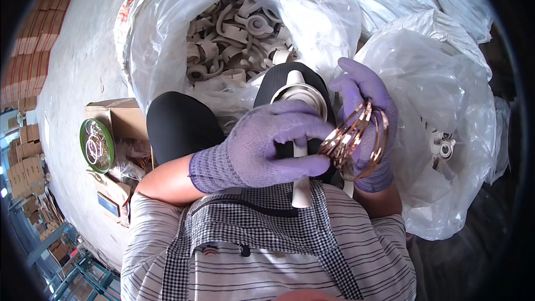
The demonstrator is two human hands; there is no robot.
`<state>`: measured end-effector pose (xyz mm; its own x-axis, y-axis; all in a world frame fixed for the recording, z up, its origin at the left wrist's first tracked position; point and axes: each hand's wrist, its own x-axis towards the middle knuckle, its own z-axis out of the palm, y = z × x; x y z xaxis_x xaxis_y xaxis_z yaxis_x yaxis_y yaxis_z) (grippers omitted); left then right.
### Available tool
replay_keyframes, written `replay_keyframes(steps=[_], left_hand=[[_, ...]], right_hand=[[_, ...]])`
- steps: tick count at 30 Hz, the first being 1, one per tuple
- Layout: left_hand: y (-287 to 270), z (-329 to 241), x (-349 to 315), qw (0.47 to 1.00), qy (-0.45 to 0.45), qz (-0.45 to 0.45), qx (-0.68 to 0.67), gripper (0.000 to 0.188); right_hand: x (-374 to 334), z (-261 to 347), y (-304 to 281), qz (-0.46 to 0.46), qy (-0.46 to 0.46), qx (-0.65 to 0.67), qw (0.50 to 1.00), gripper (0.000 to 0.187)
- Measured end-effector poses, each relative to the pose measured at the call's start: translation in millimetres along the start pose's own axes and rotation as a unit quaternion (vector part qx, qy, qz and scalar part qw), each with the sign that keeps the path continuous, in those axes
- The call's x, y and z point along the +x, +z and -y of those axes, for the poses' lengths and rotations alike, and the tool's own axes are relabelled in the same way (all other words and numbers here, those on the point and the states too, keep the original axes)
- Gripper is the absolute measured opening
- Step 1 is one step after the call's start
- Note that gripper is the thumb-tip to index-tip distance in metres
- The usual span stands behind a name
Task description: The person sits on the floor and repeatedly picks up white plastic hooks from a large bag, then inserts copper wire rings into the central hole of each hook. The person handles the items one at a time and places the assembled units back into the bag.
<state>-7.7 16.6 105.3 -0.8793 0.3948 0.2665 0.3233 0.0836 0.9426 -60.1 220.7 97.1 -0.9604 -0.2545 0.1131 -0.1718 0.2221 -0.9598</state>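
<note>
nearest the camera, a checked apron over a striped shirt (267, 262) is filling the lower frame. just above it, the left hand (267, 145), in a purple knit glove, is curling across the lap with thumb and fingertips pinching the edge of a bunch of thin copper-coloured rings (354, 139). the rings are shining, stacked loosely and fanning apart, and they are hanging looped around the gloved right hand (365, 117), whose fingers are standing half open behind them. under the hands a white plastic fitting (301, 134) with a round collar and a long stem is resting on the lap between dark knees. farther off, a clear plastic bag (167, 33) is holding many white fittings, and a green tin (96, 145) is sitting at left.
</note>
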Motion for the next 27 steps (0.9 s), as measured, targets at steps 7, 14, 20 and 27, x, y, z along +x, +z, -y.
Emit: replay_keyframes(steps=[7, 14, 20, 27], left_hand=[[8, -1, -16, 0.855, -0.245, -0.076, -0.451, 0.018], [9, -6, -19, 0.877, -0.225, -0.166, -0.390, 0.020], [5, 5, -30, 0.874, -0.200, -0.155, -0.416, 0.021], [2, 0, -29, 0.878, -0.229, -0.145, -0.394, 0.021]], right_hand=[[-2, -6, -6, 0.046, -0.069, 0.057, 0.995, 0.039], [-9, -17, -20, -0.086, -0.229, -0.025, 0.969, 0.046], [-24, -16, -28, -0.042, -0.105, 0.428, 0.897, 0.034], [-19, -35, -48, 0.178, 0.034, 0.618, 0.765, 0.029]])
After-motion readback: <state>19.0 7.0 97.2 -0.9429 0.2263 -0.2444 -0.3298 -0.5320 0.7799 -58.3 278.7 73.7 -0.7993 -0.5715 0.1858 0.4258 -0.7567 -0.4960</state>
